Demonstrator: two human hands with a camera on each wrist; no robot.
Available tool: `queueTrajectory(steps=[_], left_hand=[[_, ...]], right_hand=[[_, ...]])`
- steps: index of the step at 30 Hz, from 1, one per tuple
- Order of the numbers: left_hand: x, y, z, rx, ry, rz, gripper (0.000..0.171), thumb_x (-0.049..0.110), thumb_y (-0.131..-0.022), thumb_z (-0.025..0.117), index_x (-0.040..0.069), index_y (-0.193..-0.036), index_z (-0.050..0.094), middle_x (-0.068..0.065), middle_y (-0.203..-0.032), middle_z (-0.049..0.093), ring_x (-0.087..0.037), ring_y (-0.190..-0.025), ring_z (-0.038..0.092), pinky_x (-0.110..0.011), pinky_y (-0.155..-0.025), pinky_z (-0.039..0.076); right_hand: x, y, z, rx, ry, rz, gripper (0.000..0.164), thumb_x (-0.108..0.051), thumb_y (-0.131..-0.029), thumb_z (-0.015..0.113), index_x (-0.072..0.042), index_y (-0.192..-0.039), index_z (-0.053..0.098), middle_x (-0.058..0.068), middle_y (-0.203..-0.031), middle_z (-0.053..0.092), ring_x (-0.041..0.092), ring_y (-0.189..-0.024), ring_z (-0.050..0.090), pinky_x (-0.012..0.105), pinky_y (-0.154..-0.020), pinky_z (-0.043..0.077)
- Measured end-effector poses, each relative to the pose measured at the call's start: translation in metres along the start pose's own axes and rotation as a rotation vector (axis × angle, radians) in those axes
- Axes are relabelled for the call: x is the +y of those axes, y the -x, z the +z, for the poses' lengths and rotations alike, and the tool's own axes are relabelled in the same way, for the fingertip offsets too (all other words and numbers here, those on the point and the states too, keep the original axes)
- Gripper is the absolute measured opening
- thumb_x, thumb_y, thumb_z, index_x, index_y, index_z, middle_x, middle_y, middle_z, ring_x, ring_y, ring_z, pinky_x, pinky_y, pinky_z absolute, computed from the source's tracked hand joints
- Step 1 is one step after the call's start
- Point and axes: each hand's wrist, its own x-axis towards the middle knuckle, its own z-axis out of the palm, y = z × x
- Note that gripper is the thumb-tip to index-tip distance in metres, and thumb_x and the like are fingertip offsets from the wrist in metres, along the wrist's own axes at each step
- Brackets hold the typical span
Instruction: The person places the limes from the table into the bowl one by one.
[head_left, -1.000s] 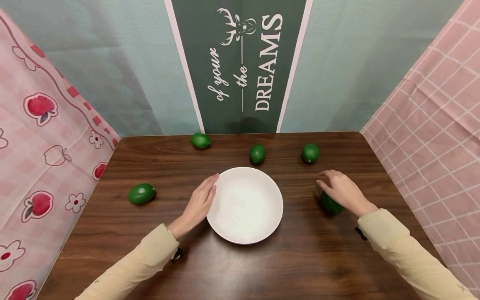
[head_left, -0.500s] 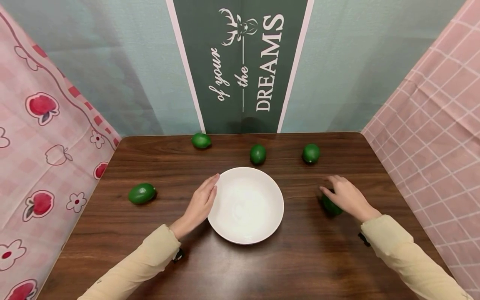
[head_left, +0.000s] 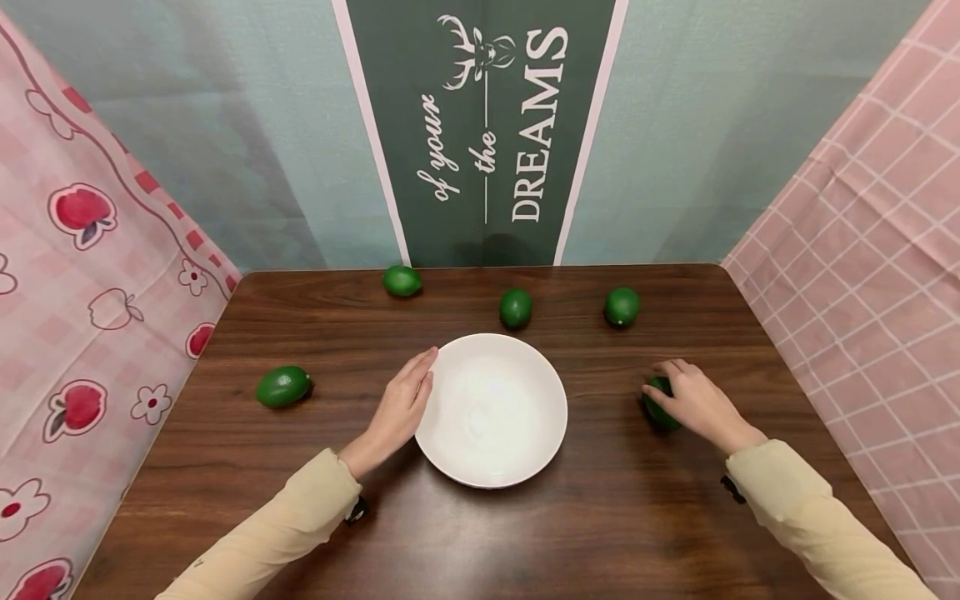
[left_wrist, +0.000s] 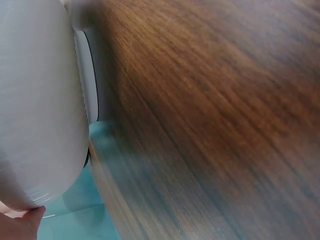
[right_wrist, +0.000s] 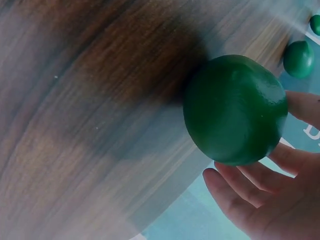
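A white bowl stands in the middle of the wooden table. My left hand rests against its left side with straight fingers, and a fingertip shows at the bowl's rim in the left wrist view. Off to the right, my right hand grips a green lime. Its thumb lies on one side of the fruit and its fingers curl along the other. The lime still seems to sit on the table; the hand partly covers it in the head view.
Along the back edge lie three more limes: a left one, a middle one and a right one. Another lime is at the left. Fabric walls surround the table at the back and sides.
My right hand has come down and slightly nearer over the lime, and its fingers have closed in round it. The left hand and the bowl stay in place.
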Motion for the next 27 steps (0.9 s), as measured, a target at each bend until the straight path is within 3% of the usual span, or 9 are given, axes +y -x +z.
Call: queueTrajectory(steps=[11, 27], left_hand=[[-0.001, 0.0, 0.0, 0.009, -0.008, 0.001, 0.033, 0.003, -0.094, 0.043, -0.006, -0.125, 0.051, -0.018, -0.128, 0.051, -0.028, -0.118, 0.048, -0.039, -0.098, 0.039], [-0.001, 0.0, 0.0, 0.016, 0.0, -0.007, 0.033, 0.002, -0.093, 0.044, -0.006, -0.124, 0.052, -0.018, -0.128, 0.051, -0.028, -0.118, 0.048, -0.039, -0.098, 0.039]], right_hand=[[0.003, 0.001, 0.008, -0.011, -0.013, 0.015, 0.051, -0.029, -0.09, 0.055, 0.009, -0.123, 0.045, 0.033, -0.118, 0.045, 0.048, -0.106, 0.044, 0.059, -0.08, 0.042], [0.005, 0.0, 0.017, -0.009, -0.024, 0.016, 0.057, -0.03, -0.087, 0.06, 0.01, -0.123, 0.043, 0.031, -0.111, 0.046, 0.038, -0.089, 0.051, 0.05, -0.068, 0.046]])
